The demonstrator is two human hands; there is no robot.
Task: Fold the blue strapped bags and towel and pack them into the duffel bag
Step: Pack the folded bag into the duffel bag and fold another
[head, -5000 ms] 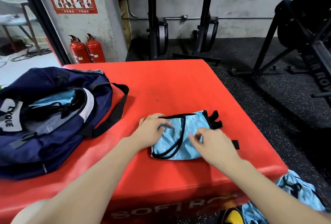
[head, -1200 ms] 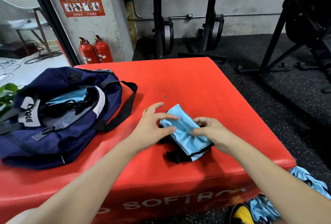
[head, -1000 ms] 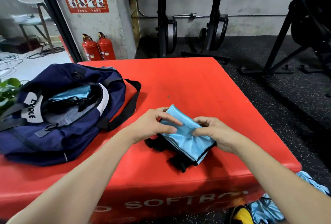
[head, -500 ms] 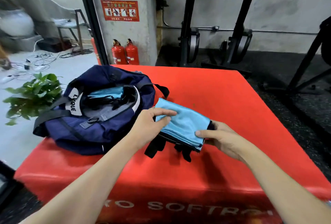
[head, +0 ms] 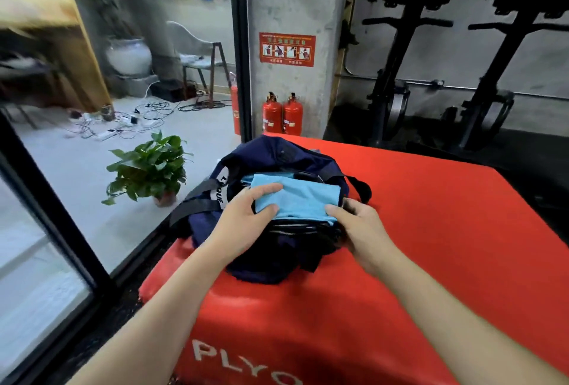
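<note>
Partly hidden under left hand (head: 246, 215) and right hand (head: 358, 224): folded blue bag (head: 297, 200), smooth, pinched at both ends over open navy duffel bag (head: 277, 156); straps unseen.

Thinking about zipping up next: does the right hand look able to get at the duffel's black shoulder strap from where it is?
Probably yes. The right hand pinches the folded blue bag over the duffel bag; the shoulder strap shows just beyond it, uncovered.
</note>
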